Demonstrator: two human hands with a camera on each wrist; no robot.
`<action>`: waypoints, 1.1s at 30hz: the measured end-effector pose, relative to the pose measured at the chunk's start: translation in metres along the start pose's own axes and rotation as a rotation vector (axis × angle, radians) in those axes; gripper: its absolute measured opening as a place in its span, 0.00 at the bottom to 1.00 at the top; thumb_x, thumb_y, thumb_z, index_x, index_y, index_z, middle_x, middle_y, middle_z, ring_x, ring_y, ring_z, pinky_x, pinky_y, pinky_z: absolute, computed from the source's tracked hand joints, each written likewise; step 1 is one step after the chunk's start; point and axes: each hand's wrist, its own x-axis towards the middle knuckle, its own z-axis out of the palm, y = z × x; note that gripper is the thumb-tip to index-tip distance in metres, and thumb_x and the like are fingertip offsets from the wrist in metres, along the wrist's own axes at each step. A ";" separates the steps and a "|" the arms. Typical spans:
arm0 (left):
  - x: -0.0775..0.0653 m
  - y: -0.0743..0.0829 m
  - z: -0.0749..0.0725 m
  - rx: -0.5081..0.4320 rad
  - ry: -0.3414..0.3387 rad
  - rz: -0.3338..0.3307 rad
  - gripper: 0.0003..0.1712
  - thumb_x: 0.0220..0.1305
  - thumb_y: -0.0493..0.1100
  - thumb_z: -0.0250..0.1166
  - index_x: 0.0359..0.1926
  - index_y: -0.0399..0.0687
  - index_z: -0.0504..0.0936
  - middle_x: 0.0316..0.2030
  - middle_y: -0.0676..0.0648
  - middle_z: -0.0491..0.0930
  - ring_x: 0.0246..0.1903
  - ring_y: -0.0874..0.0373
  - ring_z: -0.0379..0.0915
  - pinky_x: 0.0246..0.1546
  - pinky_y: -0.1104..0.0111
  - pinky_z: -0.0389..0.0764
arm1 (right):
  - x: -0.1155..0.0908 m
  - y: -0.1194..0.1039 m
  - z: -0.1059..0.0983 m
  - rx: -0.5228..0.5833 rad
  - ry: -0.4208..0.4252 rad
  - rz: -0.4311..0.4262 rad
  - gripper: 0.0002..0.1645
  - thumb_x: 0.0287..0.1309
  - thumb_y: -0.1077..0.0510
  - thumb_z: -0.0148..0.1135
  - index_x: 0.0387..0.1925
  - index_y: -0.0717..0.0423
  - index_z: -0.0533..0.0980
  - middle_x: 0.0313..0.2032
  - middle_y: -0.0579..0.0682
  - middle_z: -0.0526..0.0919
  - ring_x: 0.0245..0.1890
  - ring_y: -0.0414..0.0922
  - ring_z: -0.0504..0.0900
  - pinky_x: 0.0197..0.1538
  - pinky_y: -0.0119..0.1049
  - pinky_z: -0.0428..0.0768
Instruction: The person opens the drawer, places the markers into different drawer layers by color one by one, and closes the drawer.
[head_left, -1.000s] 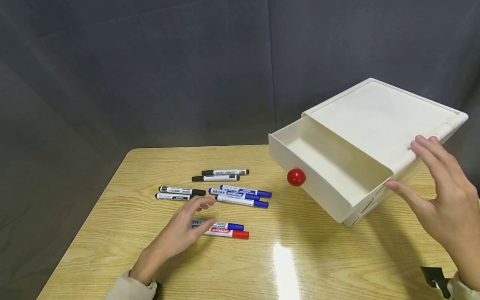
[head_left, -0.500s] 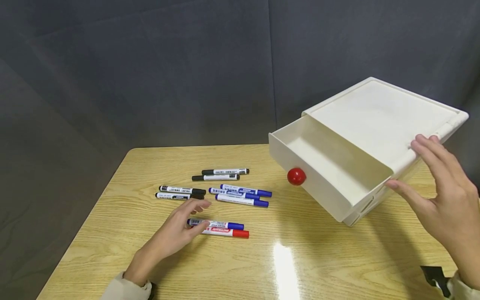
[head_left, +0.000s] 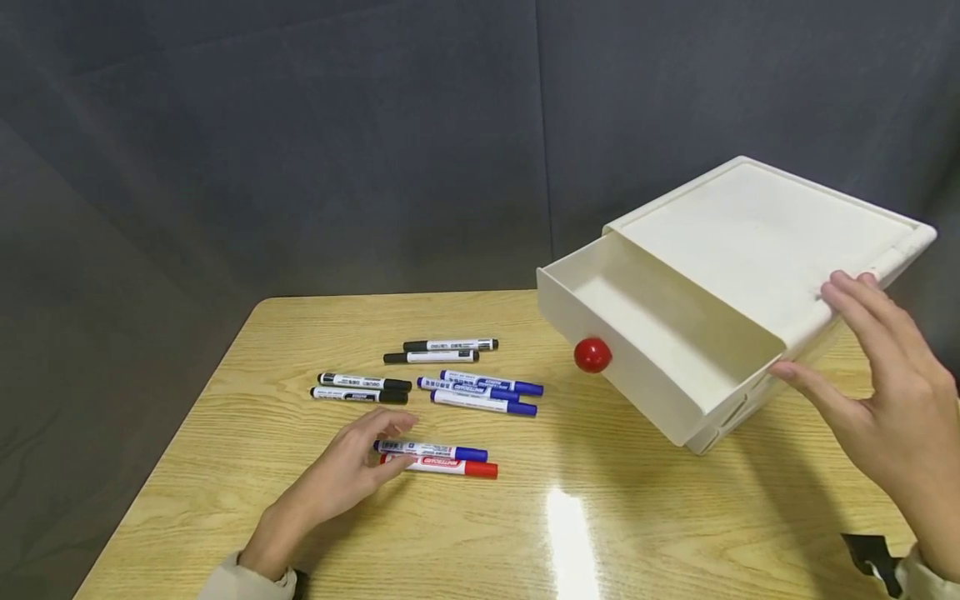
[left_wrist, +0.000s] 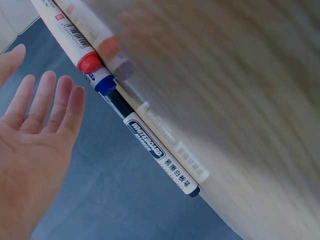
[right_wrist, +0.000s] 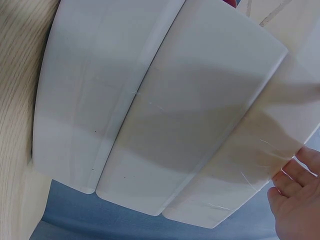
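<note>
My left hand (head_left: 348,467) is just above the left ends of a blue-capped marker (head_left: 431,451) and a red-capped marker (head_left: 453,466), thumb and fingers apart and nothing between them. In the left wrist view, its spread fingers show beside the red marker (left_wrist: 75,37), and a black whiteboard marker (left_wrist: 160,157) lies beyond. My right hand (head_left: 900,392) rests its fingertips on the top side edge of a white drawer cabinet (head_left: 772,233), the thumb at its front corner. The cabinet's top drawer (head_left: 622,358), with a round red knob (head_left: 592,355), is pulled out and holds nothing.
Three blue-capped markers (head_left: 480,392) lie mid-table. Black markers lie in two pairs, one pair (head_left: 360,388) to the left and another (head_left: 442,350) farther back. The wooden table (head_left: 465,542) ends at a dark grey curtain (head_left: 375,167).
My left hand has drawn back slightly to the left, uncovering more of the black, blue and red markers. The right hand and the cabinet have stayed in place.
</note>
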 end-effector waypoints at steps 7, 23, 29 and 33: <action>-0.003 -0.004 -0.003 0.036 -0.048 -0.039 0.19 0.60 0.38 0.71 0.53 0.46 0.81 0.48 0.50 0.83 0.46 0.57 0.78 0.49 0.61 0.83 | 0.000 0.002 0.000 -0.006 0.006 -0.010 0.56 0.54 0.24 0.55 0.57 0.73 0.75 0.57 0.73 0.76 0.71 0.39 0.66 0.74 0.26 0.62; -0.006 -0.012 -0.005 -0.007 -0.129 -0.007 0.15 0.58 0.35 0.72 0.45 0.52 0.84 0.36 0.58 0.80 0.35 0.64 0.71 0.35 0.72 0.77 | 0.000 0.000 0.001 0.005 0.017 -0.011 0.56 0.54 0.24 0.56 0.56 0.74 0.75 0.57 0.74 0.77 0.71 0.41 0.67 0.74 0.28 0.62; -0.007 -0.014 -0.005 0.002 -0.176 -0.008 0.13 0.57 0.33 0.71 0.42 0.52 0.84 0.33 0.57 0.78 0.31 0.65 0.69 0.30 0.74 0.75 | 0.001 -0.002 0.002 0.022 0.037 -0.011 0.55 0.54 0.25 0.57 0.54 0.74 0.76 0.56 0.74 0.77 0.70 0.41 0.68 0.74 0.29 0.63; -0.006 -0.013 -0.005 0.037 -0.202 -0.022 0.12 0.57 0.34 0.72 0.42 0.50 0.85 0.32 0.57 0.78 0.29 0.67 0.68 0.28 0.76 0.73 | 0.001 -0.002 0.002 0.026 0.041 -0.011 0.55 0.54 0.25 0.57 0.54 0.74 0.76 0.55 0.74 0.77 0.70 0.41 0.68 0.74 0.30 0.63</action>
